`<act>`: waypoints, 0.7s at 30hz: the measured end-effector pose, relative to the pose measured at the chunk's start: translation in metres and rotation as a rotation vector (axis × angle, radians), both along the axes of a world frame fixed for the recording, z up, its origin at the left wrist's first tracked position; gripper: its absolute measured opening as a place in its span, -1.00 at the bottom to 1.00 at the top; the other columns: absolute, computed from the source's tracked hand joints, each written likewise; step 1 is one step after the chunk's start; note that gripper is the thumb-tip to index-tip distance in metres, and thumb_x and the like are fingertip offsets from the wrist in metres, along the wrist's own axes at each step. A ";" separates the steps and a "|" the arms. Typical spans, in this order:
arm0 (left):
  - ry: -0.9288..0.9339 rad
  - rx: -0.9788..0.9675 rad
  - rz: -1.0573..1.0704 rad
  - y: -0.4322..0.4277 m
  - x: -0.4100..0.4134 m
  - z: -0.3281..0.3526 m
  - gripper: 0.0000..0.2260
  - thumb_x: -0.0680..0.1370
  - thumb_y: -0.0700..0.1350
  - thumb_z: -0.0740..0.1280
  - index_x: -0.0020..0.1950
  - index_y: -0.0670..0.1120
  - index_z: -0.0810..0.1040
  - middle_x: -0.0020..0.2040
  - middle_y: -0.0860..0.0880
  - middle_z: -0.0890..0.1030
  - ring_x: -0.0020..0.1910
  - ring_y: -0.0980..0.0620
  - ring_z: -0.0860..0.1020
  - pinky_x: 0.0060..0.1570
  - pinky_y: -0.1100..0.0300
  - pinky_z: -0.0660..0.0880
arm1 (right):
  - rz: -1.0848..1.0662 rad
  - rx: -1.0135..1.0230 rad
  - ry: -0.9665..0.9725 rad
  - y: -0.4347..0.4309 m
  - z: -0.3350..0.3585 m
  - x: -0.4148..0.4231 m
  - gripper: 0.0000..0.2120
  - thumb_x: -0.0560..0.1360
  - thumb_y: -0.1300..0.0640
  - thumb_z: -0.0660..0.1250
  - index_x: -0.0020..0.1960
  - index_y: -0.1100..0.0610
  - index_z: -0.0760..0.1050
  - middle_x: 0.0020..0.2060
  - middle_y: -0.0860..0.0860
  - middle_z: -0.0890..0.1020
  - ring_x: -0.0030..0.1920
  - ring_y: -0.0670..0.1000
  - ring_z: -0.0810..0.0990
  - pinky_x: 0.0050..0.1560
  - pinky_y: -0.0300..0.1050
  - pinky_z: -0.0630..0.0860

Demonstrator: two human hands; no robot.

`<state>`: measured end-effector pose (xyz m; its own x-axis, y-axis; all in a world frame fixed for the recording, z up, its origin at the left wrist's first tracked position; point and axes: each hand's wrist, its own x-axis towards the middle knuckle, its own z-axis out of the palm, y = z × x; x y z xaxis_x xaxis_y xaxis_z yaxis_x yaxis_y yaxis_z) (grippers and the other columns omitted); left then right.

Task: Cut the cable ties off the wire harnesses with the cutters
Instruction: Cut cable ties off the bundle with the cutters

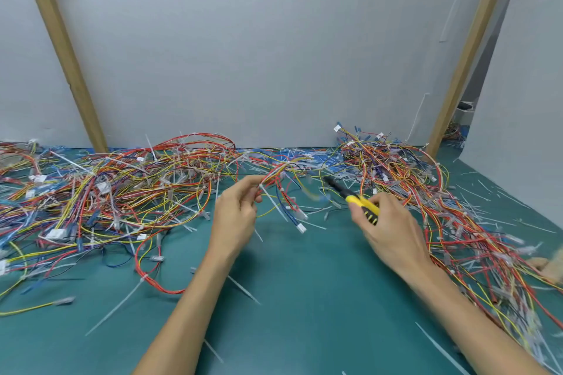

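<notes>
Harness [280,183] was the centre of it: you had one small bundle of red, yellow and blue wires lifted clear of the table [304,298], probably so that its cable tie [274,204] stood free and the blades could reach it without catching neighbouring wire. Your left hand [236,213] sat just left of that harness, its fingers [248,182] pinched together on the wires near the tie, whose white tail hung down below the harness. Your right hand [387,222] was to the right of the harness and apart from it, with its fingers wrapped round the yellow handles of the cutters [362,202]. The dark nose pointed toward the harness without touching it, which I read as lining up for the cut. The blades were blurred, so I cannot tell whether they stood apart.

Counted: one harness in hand, one pair of cutters, two hands. Two heaps lay on the table, a left heap [106,192] left of the harness and a right heap [411,167] to its right. I guess one was waiting and one finished, though I cannot tell which. Loose cut ties [243,290] scattered below the harness were too many to count. Two wooden posts [61,49] rose behind it.
</notes>
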<state>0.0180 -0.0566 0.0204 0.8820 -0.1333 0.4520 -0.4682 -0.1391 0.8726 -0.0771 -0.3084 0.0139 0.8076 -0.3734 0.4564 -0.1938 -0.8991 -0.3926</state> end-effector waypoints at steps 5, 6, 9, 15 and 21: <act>0.237 0.114 -0.327 0.000 -0.012 0.003 -0.64 0.65 -0.37 0.13 0.02 -0.06 0.68 -0.33 -0.01 0.39 -0.36 0.07 0.25 -0.40 0.27 0.15 | 0.018 0.402 -0.144 -0.006 0.005 -0.002 -0.50 0.40 -0.43 0.29 -0.20 0.04 0.49 -0.47 -0.09 0.48 -0.41 -0.09 0.45 -0.34 -0.12 0.34; 0.268 0.132 -0.335 -0.002 -0.015 0.004 -0.63 0.62 -0.39 0.14 -0.03 -0.08 0.69 -0.37 -0.01 0.37 -0.37 0.07 0.23 -0.40 0.25 0.13 | 0.041 0.439 -0.167 -0.005 0.005 -0.002 -0.60 0.42 -0.35 0.37 -0.18 0.00 0.51 -0.45 -0.11 0.51 -0.41 -0.13 0.46 -0.35 -0.18 0.35; 0.305 0.102 -0.286 -0.007 -0.021 0.010 -0.60 0.57 -0.39 0.14 -0.20 -0.07 0.70 -0.45 -0.01 0.32 -0.39 0.05 0.18 -0.40 0.19 0.06 | 0.288 0.668 -0.135 -0.001 0.005 -0.003 -0.85 0.48 0.05 0.52 -0.09 -0.11 0.55 -0.13 -0.04 0.70 -0.36 -0.12 0.52 -0.16 -0.11 0.51; 0.291 0.030 -0.264 -0.007 -0.024 0.012 -0.71 0.53 -0.18 0.24 -0.32 -0.10 0.67 -0.43 -0.04 0.26 -0.44 0.10 0.15 -0.38 0.15 0.03 | 0.417 0.506 -0.038 0.016 -0.004 -0.005 -0.80 0.41 0.07 0.57 -0.10 -0.06 0.55 -0.18 -0.08 0.69 -0.38 -0.02 0.49 -0.17 0.00 0.51; -0.289 0.618 0.279 -0.019 -0.038 0.005 -0.64 0.59 0.27 0.11 0.13 0.12 0.58 0.03 0.14 0.53 0.06 0.10 0.46 0.07 0.06 0.32 | 0.373 0.602 -0.088 0.020 -0.003 -0.006 -0.83 0.44 0.04 0.56 -0.12 0.02 0.57 -0.29 -0.17 0.64 -0.29 -0.15 0.55 -0.21 -0.27 0.43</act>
